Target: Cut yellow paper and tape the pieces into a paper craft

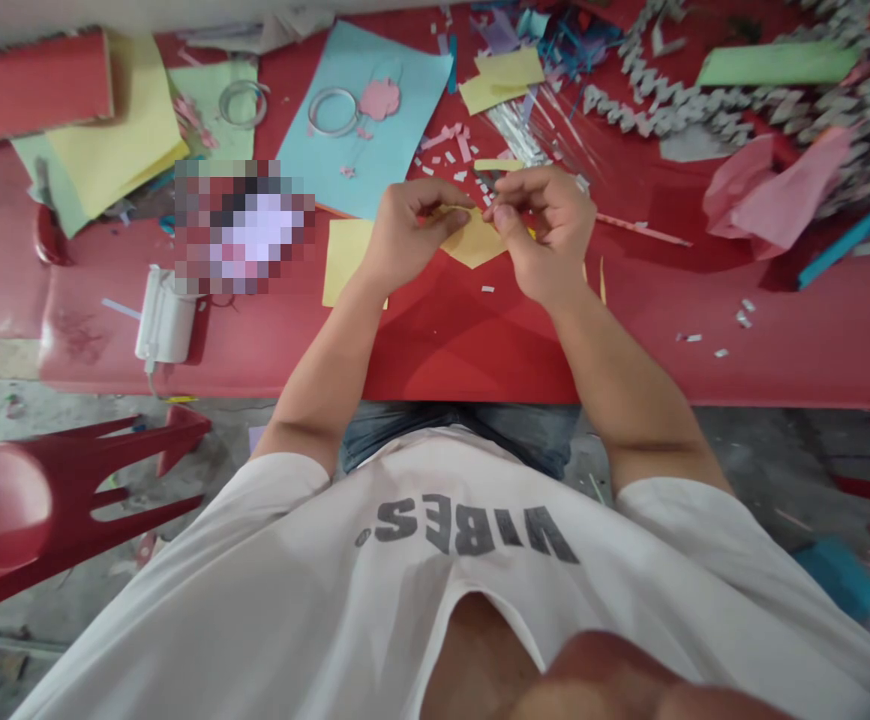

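- Looking down, I find both hands close together over the red table (705, 340), just beyond its near edge.
- A yellow scrap (472, 245) sits between them and touches both. It lies to the right of the left hand (405, 235) and to the left of the right hand (547, 235).
- The left fingers are curled closed, with thumb and forefinger pinching the scrap's left edge.
- The right fingers are closed too, pinching its upper right corner. Something thin and dark shows at those fingertips, and I cannot tell what it is.
- I judge the scrap's long axis to run across, hand to hand, with one corner pointing toward the body. Neither hand is nearer, since both grip it.
- A yellow sheet (345, 260) lies flat under the left wrist.
- A blue sheet (364, 100) carrying a tape ring (334, 110) lies farther back.
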Demonstrator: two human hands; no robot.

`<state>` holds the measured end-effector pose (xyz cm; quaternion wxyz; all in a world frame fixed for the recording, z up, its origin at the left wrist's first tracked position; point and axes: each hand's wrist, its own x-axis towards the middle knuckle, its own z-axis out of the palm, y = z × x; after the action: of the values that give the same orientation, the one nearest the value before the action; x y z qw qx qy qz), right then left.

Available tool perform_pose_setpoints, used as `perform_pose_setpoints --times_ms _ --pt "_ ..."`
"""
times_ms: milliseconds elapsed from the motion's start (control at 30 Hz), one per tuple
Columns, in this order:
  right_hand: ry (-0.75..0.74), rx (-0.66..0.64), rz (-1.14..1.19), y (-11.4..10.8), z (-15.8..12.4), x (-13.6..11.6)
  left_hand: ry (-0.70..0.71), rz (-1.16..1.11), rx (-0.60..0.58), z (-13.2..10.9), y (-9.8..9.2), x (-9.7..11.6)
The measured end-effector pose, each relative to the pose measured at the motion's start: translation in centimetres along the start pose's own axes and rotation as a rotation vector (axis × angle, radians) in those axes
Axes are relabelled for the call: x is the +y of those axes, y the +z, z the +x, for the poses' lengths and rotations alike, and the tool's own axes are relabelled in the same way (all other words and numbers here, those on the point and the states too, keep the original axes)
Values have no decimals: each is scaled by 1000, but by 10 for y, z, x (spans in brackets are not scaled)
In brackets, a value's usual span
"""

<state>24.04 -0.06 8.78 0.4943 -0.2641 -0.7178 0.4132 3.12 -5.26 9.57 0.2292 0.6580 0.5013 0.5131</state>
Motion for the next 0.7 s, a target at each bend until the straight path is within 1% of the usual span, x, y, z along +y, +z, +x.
perform_pose_setpoints --times_ms 300,500,700 --pt "57 -33 7 -1 -1 -2 49 9 0 -1 0 8" --pt "-5 -6 -35 -1 -3 2 64 18 -11 -1 1 11" --pt "8 -18 -47 -1 -1 1 75 20 -6 -2 2 12"
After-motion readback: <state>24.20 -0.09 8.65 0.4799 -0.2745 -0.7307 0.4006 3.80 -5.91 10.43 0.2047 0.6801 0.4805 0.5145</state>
